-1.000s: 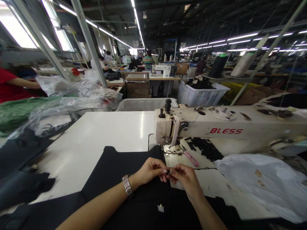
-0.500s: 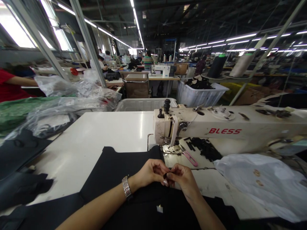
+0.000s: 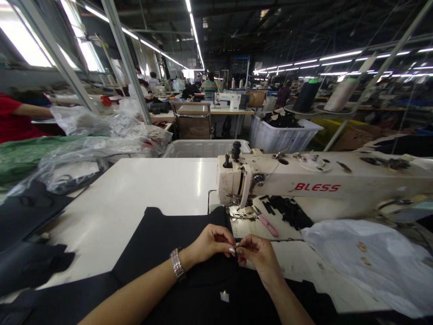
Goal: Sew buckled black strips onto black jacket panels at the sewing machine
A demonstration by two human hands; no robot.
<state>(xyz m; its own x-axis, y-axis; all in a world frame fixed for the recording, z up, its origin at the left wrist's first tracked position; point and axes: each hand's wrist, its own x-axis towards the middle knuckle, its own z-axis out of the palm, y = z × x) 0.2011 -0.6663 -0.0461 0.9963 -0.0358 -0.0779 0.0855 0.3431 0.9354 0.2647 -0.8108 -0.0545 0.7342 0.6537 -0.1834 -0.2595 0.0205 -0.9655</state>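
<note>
Both hands meet in front of the sewing machine [image 3: 270, 176], over black fabric [image 3: 169, 239] spread on the white table. My left hand [image 3: 214, 243], with a metal watch on its wrist, pinches a small black strip [image 3: 236, 251]. On the other side my right hand [image 3: 259, 255] grips the same strip between thumb and fingers. Most of the strip is hidden by the fingertips. A small whitish tag with a gold-coloured bit [image 3: 224, 296] lies on the fabric below. Pink-handled thread snips [image 3: 268, 224] and a pile of short black strips [image 3: 289, 212] rest on the machine bed.
A white plastic bag [image 3: 368, 262] lies at the right. Dark fabric pieces [image 3: 30, 230] and clear plastic-wrapped goods [image 3: 101, 135] fill the left side. Behind stand a bin of black scraps [image 3: 284, 135] and thread cones [image 3: 306, 95]. A person in a red sleeve [image 3: 13, 117] is at far left.
My fingertips have shifted slightly around the black strip, which now shows less. My right hand has dropped a little. The fabric and machine stay in place.
</note>
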